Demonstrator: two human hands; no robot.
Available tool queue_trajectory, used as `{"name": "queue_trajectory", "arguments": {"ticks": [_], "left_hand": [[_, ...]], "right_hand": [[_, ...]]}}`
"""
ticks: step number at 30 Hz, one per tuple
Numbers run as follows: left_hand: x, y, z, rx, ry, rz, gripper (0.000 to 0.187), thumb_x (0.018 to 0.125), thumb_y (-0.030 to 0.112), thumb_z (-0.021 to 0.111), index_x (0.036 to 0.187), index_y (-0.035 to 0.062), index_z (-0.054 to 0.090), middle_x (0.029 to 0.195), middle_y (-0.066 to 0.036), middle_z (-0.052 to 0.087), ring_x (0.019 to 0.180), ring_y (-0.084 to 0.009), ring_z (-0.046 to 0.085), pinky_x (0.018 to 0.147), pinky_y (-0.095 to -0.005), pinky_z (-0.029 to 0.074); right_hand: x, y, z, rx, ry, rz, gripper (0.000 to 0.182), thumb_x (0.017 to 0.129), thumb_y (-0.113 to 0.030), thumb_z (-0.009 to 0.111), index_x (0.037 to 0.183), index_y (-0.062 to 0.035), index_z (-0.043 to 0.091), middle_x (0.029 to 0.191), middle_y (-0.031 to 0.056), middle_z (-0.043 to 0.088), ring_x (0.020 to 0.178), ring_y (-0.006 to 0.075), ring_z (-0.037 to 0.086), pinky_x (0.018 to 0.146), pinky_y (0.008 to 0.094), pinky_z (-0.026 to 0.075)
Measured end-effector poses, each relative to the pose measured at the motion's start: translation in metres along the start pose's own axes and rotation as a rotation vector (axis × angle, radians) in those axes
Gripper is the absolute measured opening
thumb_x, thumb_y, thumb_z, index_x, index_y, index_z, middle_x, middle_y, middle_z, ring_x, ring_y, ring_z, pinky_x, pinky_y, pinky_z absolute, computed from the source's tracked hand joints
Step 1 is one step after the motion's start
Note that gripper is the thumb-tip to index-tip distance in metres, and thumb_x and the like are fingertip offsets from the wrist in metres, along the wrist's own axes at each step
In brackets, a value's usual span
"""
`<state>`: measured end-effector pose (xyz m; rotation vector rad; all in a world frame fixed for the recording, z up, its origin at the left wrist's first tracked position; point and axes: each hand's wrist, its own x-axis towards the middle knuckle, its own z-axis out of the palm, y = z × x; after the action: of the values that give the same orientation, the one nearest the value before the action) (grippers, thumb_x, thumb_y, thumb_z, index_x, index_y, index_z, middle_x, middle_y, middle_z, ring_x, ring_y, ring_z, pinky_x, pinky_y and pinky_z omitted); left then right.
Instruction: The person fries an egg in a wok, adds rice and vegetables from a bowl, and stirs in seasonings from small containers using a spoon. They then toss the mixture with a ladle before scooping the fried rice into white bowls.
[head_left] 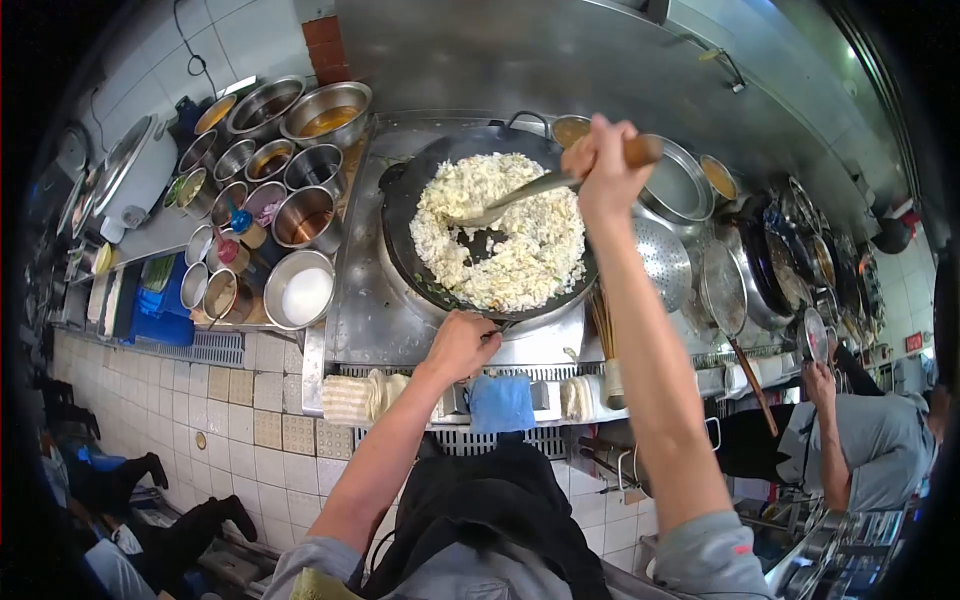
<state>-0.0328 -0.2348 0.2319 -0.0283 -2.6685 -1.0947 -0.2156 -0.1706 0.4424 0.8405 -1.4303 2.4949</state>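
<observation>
Head view: the right hand [612,178] grips the wooden-handled utensil [535,189] at the wok's two o'clock; the left hand [463,345] curls around the near handle [492,328] at six. Mid-frame on the stove [365,300], the wok [408,190] is probably heavy, stiff and hot, best held by its handles. Its rice [545,240] seems soft and loose, pale yellow-white around a dark gap.

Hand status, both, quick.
Left hand: closed at the near edge of the round black metal wok.
Right hand: closed around the wooden handle of a long metal cooking utensil.
</observation>
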Motion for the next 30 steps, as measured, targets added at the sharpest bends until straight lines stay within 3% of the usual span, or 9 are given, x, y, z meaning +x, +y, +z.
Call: {"name": "queue_trajectory", "arguments": {"ticks": [4, 7, 9, 12, 15, 19, 24, 28, 30], "left_hand": [[0.008, -0.006, -0.002, -0.056, 0.060, 0.022, 0.019, 0.075, 0.018, 0.065, 0.071, 0.0001, 0.063, 0.067, -0.016, 0.060, 0.068, -0.0332, 0.059, 0.069, -0.0420, 0.043], [0.010, -0.009, 0.012, -0.041, 0.016, -0.052, 0.024, 0.078, 0.023, 0.062, 0.068, 0.0011, 0.065, 0.065, -0.018, 0.061, 0.065, -0.0353, 0.060, 0.069, -0.0450, 0.046], [-0.008, 0.028, 0.009, 0.035, 0.003, -0.096, 0.026, 0.079, 0.025, 0.062, 0.064, 0.0028, 0.062, 0.063, -0.017, 0.060, 0.061, -0.0349, 0.059, 0.066, -0.0449, 0.046], [-0.045, 0.099, -0.030, 0.198, 0.188, 0.040, 0.035, 0.078, 0.030, 0.066, 0.055, 0.0062, 0.055, 0.052, -0.014, 0.054, 0.048, -0.0335, 0.054, 0.051, -0.0425, 0.043], [-0.065, 0.124, -0.037, 0.159, 0.204, 0.042, 0.037, 0.082, 0.031, 0.063, 0.055, 0.0069, 0.055, 0.053, -0.013, 0.056, 0.050, -0.0324, 0.055, 0.052, -0.0424, 0.045], [-0.040, 0.071, -0.008, 0.194, 0.182, -0.040, 0.037, 0.081, 0.031, 0.064, 0.053, 0.0086, 0.054, 0.052, -0.012, 0.055, 0.045, -0.0321, 0.053, 0.051, -0.0431, 0.044], [-0.139, 0.088, 0.025, 0.227, 0.158, 0.071, 0.031, 0.074, 0.027, 0.069, 0.052, 0.0115, 0.056, 0.049, -0.008, 0.053, 0.046, -0.0274, 0.054, 0.049, -0.0404, 0.043], [-0.080, 0.130, -0.039, 0.236, 0.229, 0.141, 0.032, 0.073, 0.026, 0.070, 0.051, 0.0108, 0.053, 0.049, -0.007, 0.052, 0.045, -0.0257, 0.054, 0.045, -0.0374, 0.042], [-0.037, 0.105, -0.039, 0.194, 0.264, 0.100, 0.033, 0.079, 0.028, 0.066, 0.054, 0.0089, 0.056, 0.054, -0.010, 0.058, 0.048, -0.0282, 0.056, 0.049, -0.0404, 0.044]], "right_hand": [[0.024, -0.076, -0.041, -0.010, -0.019, 0.184, 0.036, 0.088, -0.017, 0.057, 0.059, -0.0135, 0.036, 0.046, -0.0034, 0.027, 0.038, 0.0102, 0.027, 0.042, 0.0291, 0.026], [-0.001, -0.026, -0.069, -0.020, 0.199, 0.084, 0.031, 0.084, -0.014, 0.061, 0.063, -0.0137, 0.038, 0.050, -0.0045, 0.031, 0.039, 0.0089, 0.030, 0.041, 0.0260, 0.025], [0.008, -0.004, -0.089, 0.266, 0.363, 0.254, 0.026, 0.085, -0.015, 0.057, 0.067, -0.0130, 0.039, 0.050, -0.0054, 0.027, 0.041, 0.0094, 0.026, 0.043, 0.0281, 0.025], [0.036, -0.055, -0.114, 0.109, 0.369, 0.423, 0.029, 0.088, -0.023, 0.053, 0.067, -0.0127, 0.036, 0.051, -0.0046, 0.026, 0.042, 0.0104, 0.026, 0.044, 0.0275, 0.026], [0.062, -0.076, -0.113, -0.095, 0.360, 0.352, 0.022, 0.086, -0.021, 0.058, 0.073, -0.0101, 0.045, 0.051, -0.0051, 0.028, 0.041, 0.0104, 0.028, 0.042, 0.0280, 0.027], [0.061, -0.052, -0.059, -0.173, 0.523, 0.231, 0.026, 0.085, -0.020, 0.063, 0.070, -0.0081, 0.045, 0.049, -0.0021, 0.028, 0.038, 0.0119, 0.032, 0.038, 0.0319, 0.029], [0.086, -0.093, -0.060, 0.068, 0.314, 0.068, 0.035, 0.084, -0.023, 0.067, 0.067, -0.0073, 0.040, 0.050, 0.0023, 0.036, 0.038, 0.0147, 0.037, 0.038, 0.0328, 0.031], [0.083, -0.107, -0.035, -0.058, 0.344, 0.070, 0.035, 0.083, -0.024, 0.070, 0.068, -0.0091, 0.042, 0.049, -0.0001, 0.032, 0.040, 0.0134, 0.032, 0.040, 0.0304, 0.027], [0.055, -0.078, -0.015, -0.271, 0.333, 0.009, 0.033, 0.081, -0.020, 0.071, 0.069, -0.0059, 0.044, 0.051, 0.0022, 0.040, 0.037, 0.0140, 0.038, 0.037, 0.0308, 0.030]]}}
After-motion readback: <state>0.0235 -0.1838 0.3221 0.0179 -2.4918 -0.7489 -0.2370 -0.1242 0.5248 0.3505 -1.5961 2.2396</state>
